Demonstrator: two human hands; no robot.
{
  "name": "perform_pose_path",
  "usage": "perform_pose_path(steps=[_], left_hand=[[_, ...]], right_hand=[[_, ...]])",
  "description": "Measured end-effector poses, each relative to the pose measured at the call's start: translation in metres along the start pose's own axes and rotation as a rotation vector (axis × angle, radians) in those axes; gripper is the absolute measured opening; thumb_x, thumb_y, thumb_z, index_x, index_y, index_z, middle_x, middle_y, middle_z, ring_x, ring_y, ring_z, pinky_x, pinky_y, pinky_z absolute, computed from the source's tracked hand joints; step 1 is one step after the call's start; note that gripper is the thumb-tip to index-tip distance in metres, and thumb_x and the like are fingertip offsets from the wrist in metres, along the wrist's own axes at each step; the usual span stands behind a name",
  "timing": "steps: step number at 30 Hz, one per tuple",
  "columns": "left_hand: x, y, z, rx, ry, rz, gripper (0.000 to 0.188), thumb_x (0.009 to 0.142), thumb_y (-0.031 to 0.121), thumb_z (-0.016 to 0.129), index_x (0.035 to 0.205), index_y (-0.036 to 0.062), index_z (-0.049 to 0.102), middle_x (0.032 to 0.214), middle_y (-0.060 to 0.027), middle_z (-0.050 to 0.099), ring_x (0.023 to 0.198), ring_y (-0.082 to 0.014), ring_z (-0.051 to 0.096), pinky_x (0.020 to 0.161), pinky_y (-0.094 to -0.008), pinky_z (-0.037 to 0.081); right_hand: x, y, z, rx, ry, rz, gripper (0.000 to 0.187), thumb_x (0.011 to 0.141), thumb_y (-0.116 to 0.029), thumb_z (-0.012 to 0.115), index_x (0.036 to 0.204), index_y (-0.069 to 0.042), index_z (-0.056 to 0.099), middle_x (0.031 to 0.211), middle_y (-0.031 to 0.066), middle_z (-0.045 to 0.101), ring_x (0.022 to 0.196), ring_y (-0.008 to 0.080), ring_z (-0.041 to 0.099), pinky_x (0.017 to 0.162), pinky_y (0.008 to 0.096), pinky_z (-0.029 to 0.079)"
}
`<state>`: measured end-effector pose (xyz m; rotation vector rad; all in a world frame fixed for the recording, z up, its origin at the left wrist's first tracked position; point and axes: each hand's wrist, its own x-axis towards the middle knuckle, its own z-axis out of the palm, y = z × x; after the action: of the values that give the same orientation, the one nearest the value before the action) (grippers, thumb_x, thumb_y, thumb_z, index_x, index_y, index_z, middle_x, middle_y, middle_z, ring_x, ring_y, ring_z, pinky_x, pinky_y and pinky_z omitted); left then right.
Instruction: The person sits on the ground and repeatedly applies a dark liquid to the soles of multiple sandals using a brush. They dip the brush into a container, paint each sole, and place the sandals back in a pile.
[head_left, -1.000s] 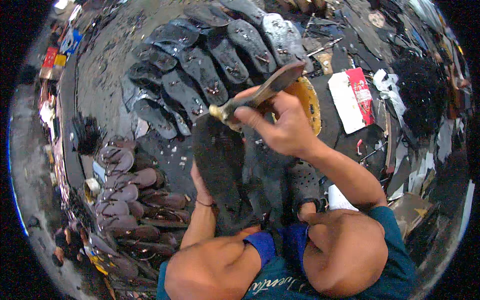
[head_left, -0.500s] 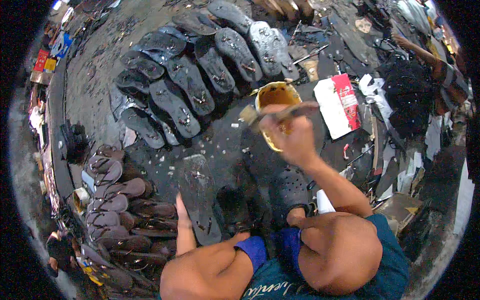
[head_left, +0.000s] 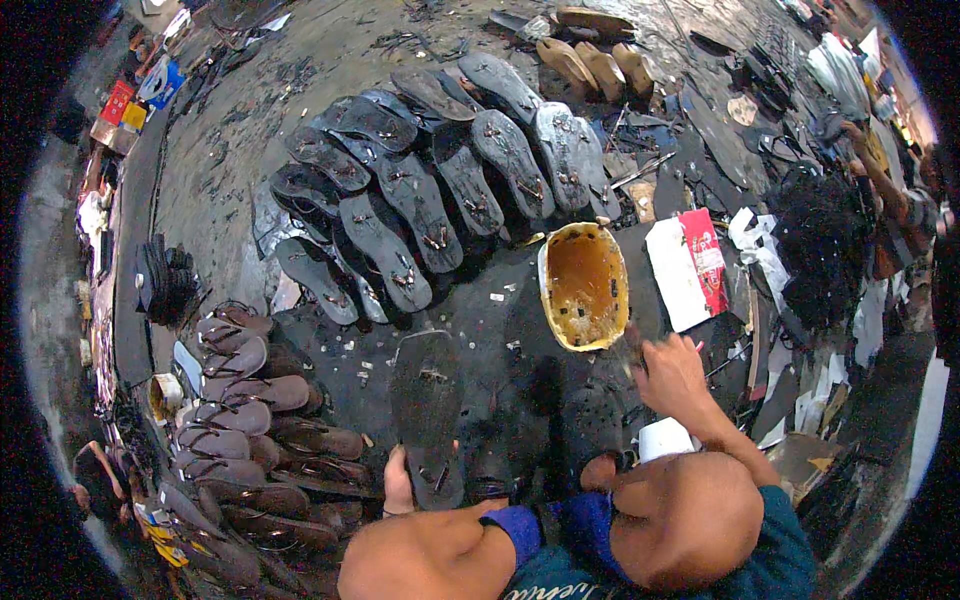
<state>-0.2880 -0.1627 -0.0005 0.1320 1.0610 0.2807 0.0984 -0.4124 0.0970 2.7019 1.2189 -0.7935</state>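
Observation:
My left hand [head_left: 398, 482], partly hidden by my knee, holds the near end of a dark sandal sole [head_left: 428, 410], thumb on one side and a fingertip on the other. Small strap ends poke out of the sole's upturned face. My right hand [head_left: 672, 376] is closed on a brush [head_left: 628, 352], blurred, at the near right rim of a yellow tub [head_left: 543, 290]. Amber-brown glue-like liquid [head_left: 582, 275] lies in the tub.
Beyond my hands, several dark soles [head_left: 415, 210] lie in overlapping rows. At left are stacked brown strapped sandals [head_left: 235, 415]. A red and white box piece [head_left: 690, 270] lies right of the tub, a white cup-like object [head_left: 665, 438] by my right knee. Another person's arm [head_left: 880, 170] shows far right.
My right hand has drawn back from above the tub to its near right side with the brush. My left hand still holds the sole. The whole view has shifted slightly.

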Motion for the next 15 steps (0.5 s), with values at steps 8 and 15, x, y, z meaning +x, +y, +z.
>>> perform_pose_path(steps=[8, 15], left_hand=[[0.048, 0.041, 0.136, 0.230, -0.253, 0.294, 0.052, 0.106, 0.038, 0.033, 0.133, 0.0010, 0.057, 0.122, -0.0123, 0.067, 0.109, -0.0239, 0.065, 0.098, -0.0394, 0.052], [0.060, 0.013, 0.191, 0.064, -0.724, 0.111, 0.051, 0.104, 0.040, 0.035, 0.128, 0.0038, 0.061, 0.121, -0.0120, 0.068, 0.105, -0.0263, 0.067, 0.090, -0.0431, 0.057]], right_hand=[[0.033, -0.081, -0.062, 1.511, 0.255, -0.354, 0.025, 0.094, -0.011, 0.071, 0.114, 0.000, 0.062, 0.103, 0.0069, 0.069, 0.091, 0.0127, 0.065, 0.082, 0.0287, 0.054], [0.111, -0.139, -0.067, 0.970, 0.649, -0.864, 0.025, 0.085, 0.000, 0.071, 0.109, -0.005, 0.068, 0.094, 0.0113, 0.072, 0.088, 0.0248, 0.070, 0.081, 0.0355, 0.055]])
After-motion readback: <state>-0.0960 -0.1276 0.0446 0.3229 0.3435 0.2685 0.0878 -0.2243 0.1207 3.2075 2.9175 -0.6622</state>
